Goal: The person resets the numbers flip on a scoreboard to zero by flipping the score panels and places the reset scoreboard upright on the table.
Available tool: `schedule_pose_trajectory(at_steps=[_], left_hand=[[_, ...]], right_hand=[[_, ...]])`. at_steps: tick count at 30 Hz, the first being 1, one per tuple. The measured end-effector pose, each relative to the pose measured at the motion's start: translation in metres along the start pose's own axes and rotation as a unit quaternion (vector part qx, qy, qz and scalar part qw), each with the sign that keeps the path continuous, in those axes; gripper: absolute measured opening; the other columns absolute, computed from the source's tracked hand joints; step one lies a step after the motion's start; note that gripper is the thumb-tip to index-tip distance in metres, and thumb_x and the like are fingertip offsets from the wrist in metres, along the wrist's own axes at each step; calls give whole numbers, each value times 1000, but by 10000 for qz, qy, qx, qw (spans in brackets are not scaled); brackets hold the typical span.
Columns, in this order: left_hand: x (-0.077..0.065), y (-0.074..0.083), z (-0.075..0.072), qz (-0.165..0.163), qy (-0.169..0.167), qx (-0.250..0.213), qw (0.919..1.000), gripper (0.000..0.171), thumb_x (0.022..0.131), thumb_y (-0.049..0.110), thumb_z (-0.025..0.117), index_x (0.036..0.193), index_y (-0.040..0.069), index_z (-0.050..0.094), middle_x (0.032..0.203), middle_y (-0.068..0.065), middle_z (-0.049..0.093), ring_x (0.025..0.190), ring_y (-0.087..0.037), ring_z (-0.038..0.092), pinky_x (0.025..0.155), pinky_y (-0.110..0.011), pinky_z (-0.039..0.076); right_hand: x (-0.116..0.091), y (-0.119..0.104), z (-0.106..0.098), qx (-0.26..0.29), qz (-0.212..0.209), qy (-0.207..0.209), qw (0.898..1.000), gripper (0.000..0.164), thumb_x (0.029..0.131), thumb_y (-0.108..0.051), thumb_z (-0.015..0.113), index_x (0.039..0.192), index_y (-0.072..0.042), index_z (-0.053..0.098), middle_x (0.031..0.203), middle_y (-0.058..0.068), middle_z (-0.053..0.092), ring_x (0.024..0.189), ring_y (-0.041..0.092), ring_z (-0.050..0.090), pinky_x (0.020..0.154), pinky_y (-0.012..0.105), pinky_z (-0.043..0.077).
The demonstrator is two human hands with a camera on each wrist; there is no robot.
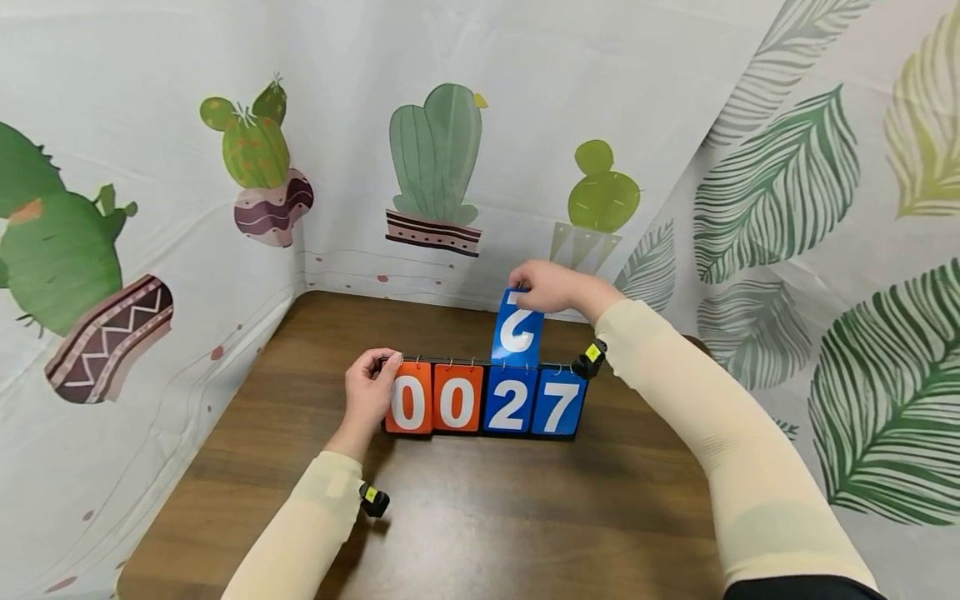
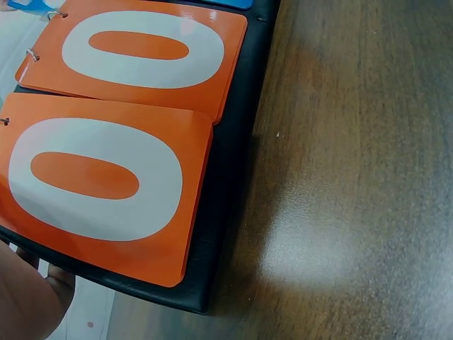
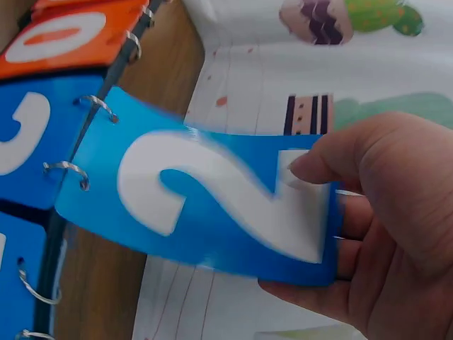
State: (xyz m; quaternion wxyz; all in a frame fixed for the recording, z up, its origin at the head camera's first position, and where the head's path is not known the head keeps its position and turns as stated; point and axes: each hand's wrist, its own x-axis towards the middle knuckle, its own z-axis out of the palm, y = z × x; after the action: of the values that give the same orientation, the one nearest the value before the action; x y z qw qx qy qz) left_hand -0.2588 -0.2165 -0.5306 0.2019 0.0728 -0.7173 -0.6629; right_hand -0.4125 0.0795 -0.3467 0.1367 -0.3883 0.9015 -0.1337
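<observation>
A flip scoreboard (image 1: pixel 457 435) stands on the table, showing two orange 0 cards and blue 2 and 7 cards. My left hand (image 1: pixel 369 390) grips its left end, thumb over the top corner by the first orange card (image 1: pixel 410 400); the left wrist view has fingers behind the black board. My right hand (image 1: pixel 551 287) pinches the free end of a raised blue card (image 3: pixel 205 191) marked 2, thumb on its face and fingers behind. That card points up from the top edge, upside down in the head view, still on its metal rings (image 3: pixel 67 168). Below it hangs another blue 2 card (image 1: pixel 510 402).
The brown wooden table (image 1: pixel 465 517) extends in front of the scoreboard. Close behind hangs a white curtain (image 1: pixel 345 167) printed with cacti, with large leaves at the right. A small black device sits on each wrist, the right one (image 1: pixel 590 358) overlapping the scoreboard's right end in the head view.
</observation>
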Motion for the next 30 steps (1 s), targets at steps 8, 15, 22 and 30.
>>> schedule_pose_trajectory(at_steps=[8,15,22,30], left_hand=[[0,-1,0,15,74,-17,10000,19,97,13,71,106,-4,71,85,10,66,82,-7,57,73,-16,49],[1,-2,1,87,36,20,10000,20,97,14,71,106,-4,71,84,11,66,81,-6,57,73,-15,49],[6,-17,1,143,77,28,9999,22,97,18,72,106,-1,72,85,11,65,82,-9,57,73,-17,48],[13,-39,2,248,186,15,9995,19,96,25,74,103,7,74,86,10,67,83,-11,58,72,-18,50]], right_hand=[[-31,-28,0,34,-487,-24,9988,23,103,-17,56,110,-10,77,102,7,77,84,18,67,90,40,58],[-65,-55,9,-27,-643,-255,9976,30,104,-17,55,127,-12,73,119,4,76,93,12,69,95,39,58],[-90,-71,34,-116,-689,-188,9974,30,103,-17,58,129,-15,72,119,1,76,96,8,71,95,35,59],[-116,-81,74,-329,-612,209,9974,30,102,-17,61,130,-13,72,126,4,74,104,12,71,97,35,58]])
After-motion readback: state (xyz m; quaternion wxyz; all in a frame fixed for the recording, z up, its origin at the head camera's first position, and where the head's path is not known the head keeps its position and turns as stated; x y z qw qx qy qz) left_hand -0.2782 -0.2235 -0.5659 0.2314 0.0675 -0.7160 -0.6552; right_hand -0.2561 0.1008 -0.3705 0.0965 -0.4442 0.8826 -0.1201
